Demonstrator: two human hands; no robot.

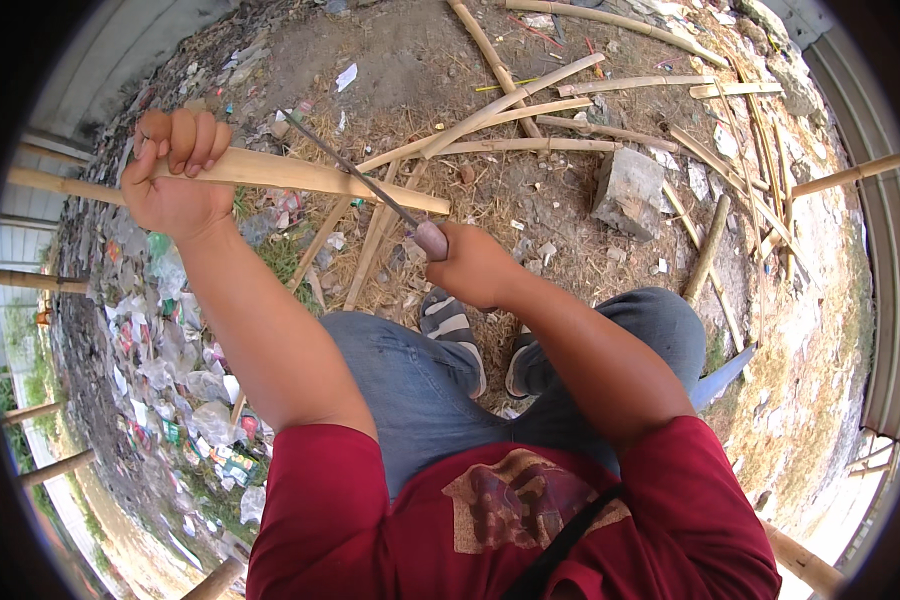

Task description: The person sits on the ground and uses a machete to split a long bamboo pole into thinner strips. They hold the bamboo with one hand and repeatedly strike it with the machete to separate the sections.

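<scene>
At the upper left my left hand (178, 178) is closed round one end of a wide, pale bamboo strip (295, 173). The strip stretches to the right, its far end close to my other fist. Near the middle, my right hand (476, 268) grips the greyish handle of a knife (378, 191). Its long, thin, dark blade points up and left, seen nearly edge-on, and crosses over the strip. Whether the blade touches the bamboo I cannot tell. My fingers on the handle are partly hidden by the back of the hand.
Several bamboo pieces (530, 146) lie crossed on the dirt ahead. A grey concrete block (628, 192) stands to their right. Plastic litter (185, 375) covers the left ground. Beside my right knee a bluish flat blade-like piece (722, 378) sticks out. My sandalled feet (452, 325) are below the knife.
</scene>
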